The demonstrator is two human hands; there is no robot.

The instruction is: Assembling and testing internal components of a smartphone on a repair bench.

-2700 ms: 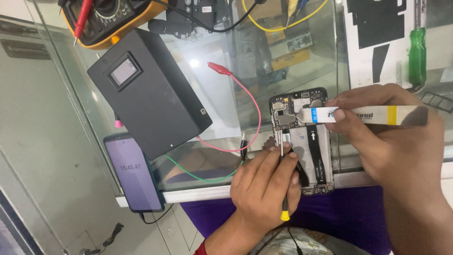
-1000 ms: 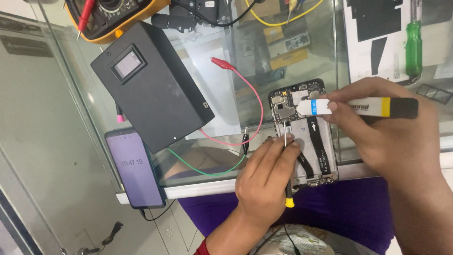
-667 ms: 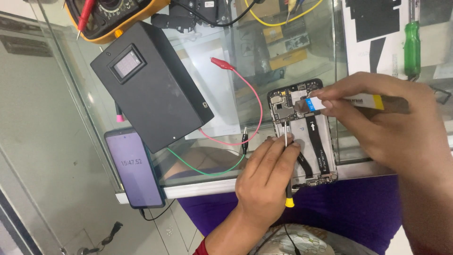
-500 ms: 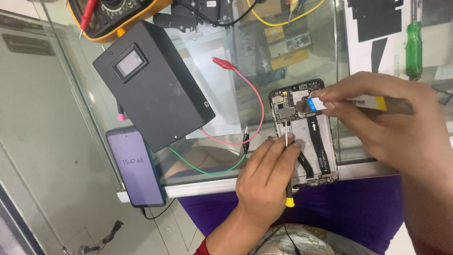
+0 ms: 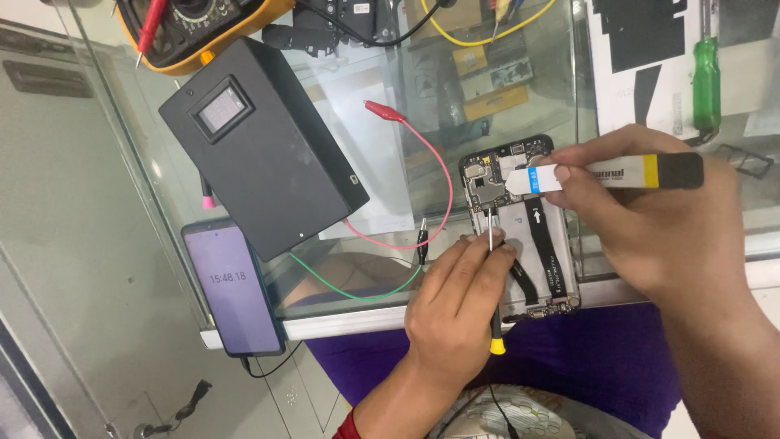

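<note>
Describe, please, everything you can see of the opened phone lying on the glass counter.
The opened phone lies flat, back cover off, near the front edge of the glass counter, long axis running away from the person. Its dark frame shows a circuit board at the far end, a black flex ribbon down the right side and a small board at the near end. The left hand rests on its left edge, holding a thin screwdriver tip-down onto the board. The right hand presses a flat white pry tool against its upper part.

Left hand (image 5: pixel 455 301) and right hand (image 5: pixel 650 219) both curled, pinching.
</note>
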